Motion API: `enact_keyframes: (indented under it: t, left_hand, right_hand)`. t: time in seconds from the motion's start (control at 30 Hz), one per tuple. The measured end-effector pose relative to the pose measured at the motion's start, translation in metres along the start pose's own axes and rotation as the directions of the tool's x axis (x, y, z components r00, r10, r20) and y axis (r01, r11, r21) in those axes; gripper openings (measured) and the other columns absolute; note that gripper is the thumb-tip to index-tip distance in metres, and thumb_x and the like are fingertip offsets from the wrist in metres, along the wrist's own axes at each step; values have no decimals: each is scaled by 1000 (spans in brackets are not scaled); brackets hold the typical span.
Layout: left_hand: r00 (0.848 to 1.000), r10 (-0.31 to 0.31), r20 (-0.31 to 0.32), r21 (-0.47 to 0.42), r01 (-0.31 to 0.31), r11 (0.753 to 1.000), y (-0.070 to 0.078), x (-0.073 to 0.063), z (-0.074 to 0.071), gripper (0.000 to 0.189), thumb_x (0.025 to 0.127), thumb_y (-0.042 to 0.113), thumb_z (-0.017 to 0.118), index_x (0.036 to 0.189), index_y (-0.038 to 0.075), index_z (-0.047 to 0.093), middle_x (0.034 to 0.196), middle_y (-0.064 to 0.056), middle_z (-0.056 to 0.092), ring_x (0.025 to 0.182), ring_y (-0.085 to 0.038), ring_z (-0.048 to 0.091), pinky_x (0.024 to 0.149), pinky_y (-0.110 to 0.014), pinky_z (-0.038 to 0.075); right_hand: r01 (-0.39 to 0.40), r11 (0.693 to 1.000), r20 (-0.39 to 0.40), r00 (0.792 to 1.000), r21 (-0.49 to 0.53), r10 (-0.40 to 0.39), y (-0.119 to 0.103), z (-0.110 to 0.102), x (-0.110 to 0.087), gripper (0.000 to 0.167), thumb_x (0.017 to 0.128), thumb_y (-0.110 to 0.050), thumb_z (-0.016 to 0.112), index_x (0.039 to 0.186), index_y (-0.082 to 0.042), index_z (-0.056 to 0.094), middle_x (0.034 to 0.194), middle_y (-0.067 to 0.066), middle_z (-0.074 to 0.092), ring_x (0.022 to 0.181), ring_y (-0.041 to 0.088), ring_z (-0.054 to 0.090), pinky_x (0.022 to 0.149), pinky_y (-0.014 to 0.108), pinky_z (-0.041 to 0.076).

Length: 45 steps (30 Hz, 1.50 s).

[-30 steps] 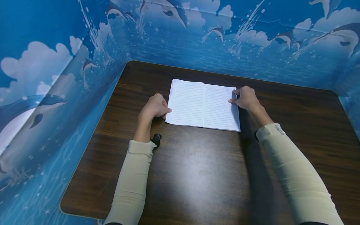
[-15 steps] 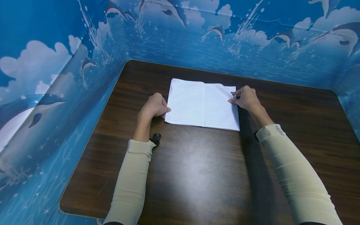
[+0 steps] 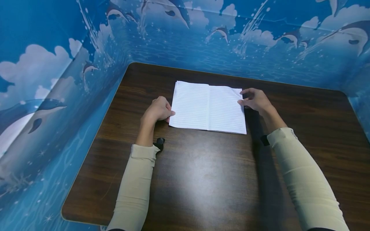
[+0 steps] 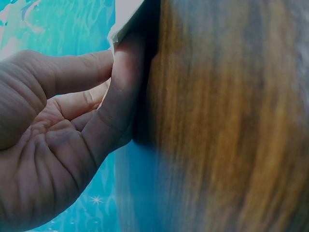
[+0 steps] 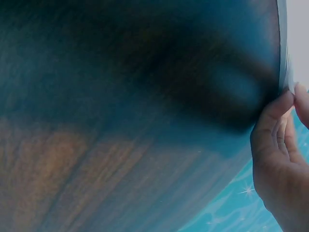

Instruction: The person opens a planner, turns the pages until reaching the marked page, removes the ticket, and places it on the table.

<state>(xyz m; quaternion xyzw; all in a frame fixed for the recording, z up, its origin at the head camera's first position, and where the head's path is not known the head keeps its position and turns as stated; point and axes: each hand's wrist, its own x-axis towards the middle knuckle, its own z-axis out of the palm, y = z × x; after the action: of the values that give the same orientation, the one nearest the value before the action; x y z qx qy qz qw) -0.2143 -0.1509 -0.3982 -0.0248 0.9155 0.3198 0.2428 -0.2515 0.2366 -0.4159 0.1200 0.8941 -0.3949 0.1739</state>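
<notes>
Notebook (image 3: 189,104) lies open on the surface (image 3: 202,166); opening looks done. Left fingers (image 4: 123,92), nearly together, pinch its left edge; right fingers (image 5: 271,113) likewise, right edge. Right page (image 3: 225,110) unturned; turning it seemingly remains.

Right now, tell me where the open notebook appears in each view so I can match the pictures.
Head: the notebook is near the middle, between the left hand and right hand.
Left wrist: only part of the notebook, at the top, left of centre.
Right wrist: only part of the notebook, at the upper right edge.
Shared landmark: the brown wood table.
</notes>
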Motion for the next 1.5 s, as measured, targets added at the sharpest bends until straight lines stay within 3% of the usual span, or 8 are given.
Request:
enact_keyframes:
  t: [0.17,0.3,0.63,0.93,1.13,1.33,1.5]
  left_hand:
    - [1000,12,5,-1,-12,1000,0,0,0,23,104,14,72,88,-1,76,66,-9,73,63,-17,61,62,-30,43]
    - [1000,9,10,0,-9,1000,0,1,0,23,104,14,71,88,-1,76,66,-9,73,65,-18,61,63,-31,42]
    - [1000,-7,19,-15,7,1000,1,0,-1,20,104,14,71,92,-2,74,69,-10,72,66,-18,62,65,-32,44]
    - [1000,-12,8,-12,12,1000,1,1,1,21,104,13,71,90,-1,75,68,-11,72,64,-18,62,63,-31,43]
    - [1000,-15,19,-17,15,1000,1,1,1,19,104,13,72,91,-1,74,69,-11,73,67,-19,64,64,-31,44]
    - [1000,-8,18,-16,8,1000,1,1,1,23,104,13,71,86,-1,73,65,-10,72,63,-17,62,62,-30,43]
    - [1000,3,19,-27,-2,1000,1,0,1,23,104,12,71,84,-1,72,65,-10,72,61,-17,61,60,-29,42]
  right_hand:
    - [-47,997,-20,999,55,48,4,-2,0,40,105,-27,71,132,-2,55,132,26,60,120,42,65,118,60,44]
    - [-56,997,-26,998,59,58,4,-3,0,36,104,-30,73,124,-3,60,127,24,61,117,40,62,117,59,43]
    - [-50,997,-22,998,64,52,2,-4,-2,37,102,-30,77,122,-2,64,118,19,68,119,40,65,118,60,41]
    - [-98,989,-14,995,108,101,3,-4,-2,29,104,-28,74,120,-7,62,131,18,60,123,36,60,116,56,42]
    - [-112,987,-14,993,112,114,3,-5,0,28,104,-30,73,117,-7,63,127,15,60,114,29,60,108,47,47]
    - [-130,985,-2,991,111,131,-3,-11,1,29,105,-26,72,121,-4,66,125,15,62,109,28,61,107,45,53]
    - [-96,988,-42,994,121,102,-12,-19,-4,23,104,-20,73,116,-1,71,106,8,72,91,18,69,100,41,59]
